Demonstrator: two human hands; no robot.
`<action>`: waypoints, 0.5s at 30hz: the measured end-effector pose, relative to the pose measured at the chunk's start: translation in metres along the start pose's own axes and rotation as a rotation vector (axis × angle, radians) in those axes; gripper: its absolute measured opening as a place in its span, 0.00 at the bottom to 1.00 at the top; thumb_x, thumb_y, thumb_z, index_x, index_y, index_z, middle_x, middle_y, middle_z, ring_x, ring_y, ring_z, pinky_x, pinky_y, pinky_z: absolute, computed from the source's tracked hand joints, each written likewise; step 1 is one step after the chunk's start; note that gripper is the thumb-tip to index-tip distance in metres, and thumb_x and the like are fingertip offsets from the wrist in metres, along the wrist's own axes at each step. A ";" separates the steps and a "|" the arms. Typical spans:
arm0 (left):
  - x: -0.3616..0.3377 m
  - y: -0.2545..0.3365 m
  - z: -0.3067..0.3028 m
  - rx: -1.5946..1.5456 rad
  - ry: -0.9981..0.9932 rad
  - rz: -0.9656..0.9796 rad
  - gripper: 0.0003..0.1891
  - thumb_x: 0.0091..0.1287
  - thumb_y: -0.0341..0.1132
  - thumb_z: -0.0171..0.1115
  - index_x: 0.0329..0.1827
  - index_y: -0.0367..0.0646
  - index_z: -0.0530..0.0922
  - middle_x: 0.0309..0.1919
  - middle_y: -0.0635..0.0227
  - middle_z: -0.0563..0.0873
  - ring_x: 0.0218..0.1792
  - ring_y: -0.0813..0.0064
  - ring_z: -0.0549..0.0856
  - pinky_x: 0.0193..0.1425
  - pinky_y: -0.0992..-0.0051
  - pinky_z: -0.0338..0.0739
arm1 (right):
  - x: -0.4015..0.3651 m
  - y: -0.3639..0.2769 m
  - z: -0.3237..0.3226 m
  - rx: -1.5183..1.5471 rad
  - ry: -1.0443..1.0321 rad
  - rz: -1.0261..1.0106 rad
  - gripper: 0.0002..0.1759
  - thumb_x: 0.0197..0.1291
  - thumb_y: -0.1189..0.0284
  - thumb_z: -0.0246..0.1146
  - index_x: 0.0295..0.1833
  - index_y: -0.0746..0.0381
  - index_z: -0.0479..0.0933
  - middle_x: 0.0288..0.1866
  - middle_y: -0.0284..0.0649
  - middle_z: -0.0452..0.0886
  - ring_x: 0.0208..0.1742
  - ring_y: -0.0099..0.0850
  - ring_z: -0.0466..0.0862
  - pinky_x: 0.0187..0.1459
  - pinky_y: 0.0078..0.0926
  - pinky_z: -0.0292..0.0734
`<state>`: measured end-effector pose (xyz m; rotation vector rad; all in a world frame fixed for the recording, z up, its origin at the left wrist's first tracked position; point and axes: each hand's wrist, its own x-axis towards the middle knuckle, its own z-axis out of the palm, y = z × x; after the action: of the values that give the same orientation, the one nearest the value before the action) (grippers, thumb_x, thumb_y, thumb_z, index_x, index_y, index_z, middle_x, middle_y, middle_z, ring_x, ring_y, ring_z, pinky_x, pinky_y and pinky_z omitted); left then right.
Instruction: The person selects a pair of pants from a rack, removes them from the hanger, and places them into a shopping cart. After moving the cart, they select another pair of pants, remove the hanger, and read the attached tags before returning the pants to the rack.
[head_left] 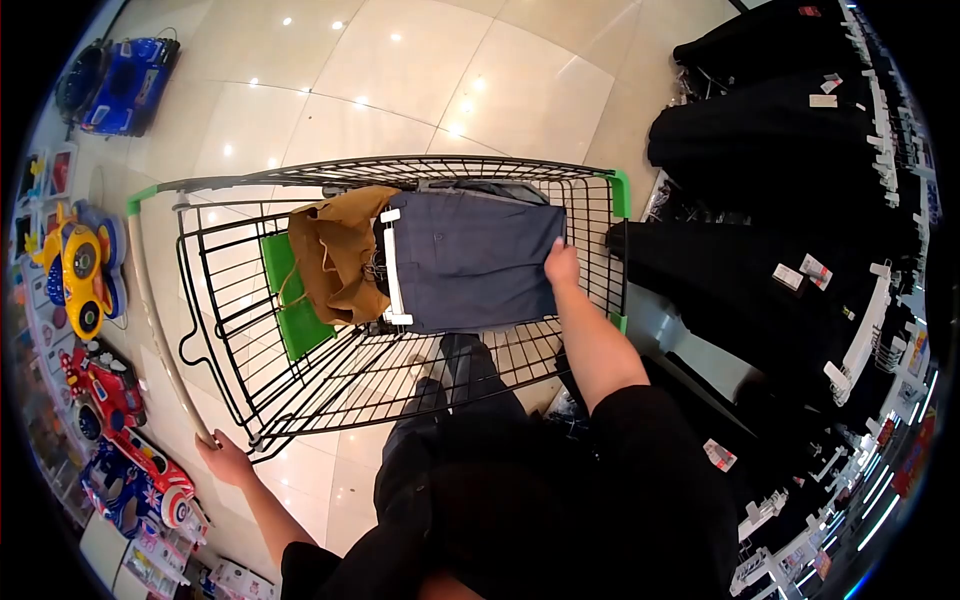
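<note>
Blue-grey shorts (475, 262) on a white clip hanger (392, 262) lie flat across the top of a black wire shopping cart (510, 358) with green corners. My right hand (562, 264) grips their hem at the cart's far-right end, with the thumb on top and the other fingers hidden. My left hand (225, 460) is closed around the near end of the cart's pale handle (165, 330). Beside the hanger, a crumpled brown paper bag (340, 260) sits in the cart. Another grey garment (485, 190) shows partly behind the shorts.
Racks of black garments (750, 260) on white hangers (862, 335) stand close on the right. Coloured toy cars, including a yellow one (82, 265) and a blue one (128, 85), line the left. Shiny beige tile floor (400, 90) lies beyond the cart.
</note>
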<state>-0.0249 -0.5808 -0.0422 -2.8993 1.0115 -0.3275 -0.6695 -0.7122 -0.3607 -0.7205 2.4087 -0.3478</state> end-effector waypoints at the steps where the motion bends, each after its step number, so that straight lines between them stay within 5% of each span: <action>1: 0.000 0.003 -0.002 -0.022 -0.015 -0.007 0.26 0.70 0.45 0.58 0.67 0.41 0.72 0.57 0.54 0.83 0.53 0.53 0.84 0.55 0.58 0.78 | -0.006 0.010 0.004 -0.057 -0.025 0.085 0.32 0.70 0.49 0.54 0.54 0.73 0.77 0.51 0.61 0.82 0.55 0.56 0.82 0.58 0.46 0.75; 5: 0.001 0.004 0.000 -0.012 0.003 -0.009 0.26 0.69 0.45 0.58 0.68 0.42 0.72 0.59 0.53 0.82 0.55 0.52 0.83 0.57 0.59 0.77 | -0.021 0.025 -0.007 -0.163 -0.195 0.226 0.40 0.64 0.43 0.59 0.54 0.76 0.76 0.54 0.61 0.82 0.57 0.57 0.81 0.60 0.46 0.74; 7: -0.001 0.007 -0.001 -0.018 0.001 -0.008 0.26 0.69 0.45 0.58 0.68 0.42 0.72 0.59 0.54 0.82 0.55 0.52 0.83 0.57 0.59 0.77 | -0.030 0.023 -0.020 -0.118 -0.196 0.143 0.40 0.61 0.43 0.63 0.55 0.75 0.77 0.54 0.59 0.82 0.57 0.54 0.82 0.59 0.44 0.76; 11: 0.001 0.004 0.002 -0.022 0.016 -0.015 0.27 0.69 0.45 0.58 0.68 0.42 0.72 0.60 0.54 0.81 0.56 0.52 0.82 0.58 0.59 0.77 | -0.049 0.006 -0.049 0.003 -0.258 0.117 0.37 0.59 0.46 0.67 0.57 0.70 0.77 0.55 0.57 0.82 0.57 0.49 0.82 0.58 0.40 0.77; 13: 0.001 0.007 -0.001 -0.015 0.015 -0.018 0.26 0.69 0.46 0.58 0.67 0.42 0.73 0.59 0.55 0.82 0.55 0.53 0.83 0.57 0.59 0.77 | -0.059 -0.003 -0.059 -0.371 -0.188 0.176 0.33 0.61 0.48 0.66 0.56 0.67 0.77 0.55 0.56 0.82 0.57 0.49 0.82 0.57 0.43 0.77; 15: 0.001 0.012 -0.006 -0.065 -0.063 -0.055 0.26 0.69 0.46 0.58 0.67 0.42 0.73 0.58 0.55 0.82 0.53 0.55 0.84 0.55 0.60 0.78 | -0.076 -0.017 -0.058 -0.365 -0.122 0.173 0.27 0.61 0.52 0.67 0.51 0.65 0.78 0.51 0.51 0.83 0.55 0.49 0.82 0.56 0.45 0.76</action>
<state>-0.0326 -0.5904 -0.0374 -2.9791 0.9519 -0.2078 -0.6463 -0.6783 -0.2720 -0.6587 2.4197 0.2064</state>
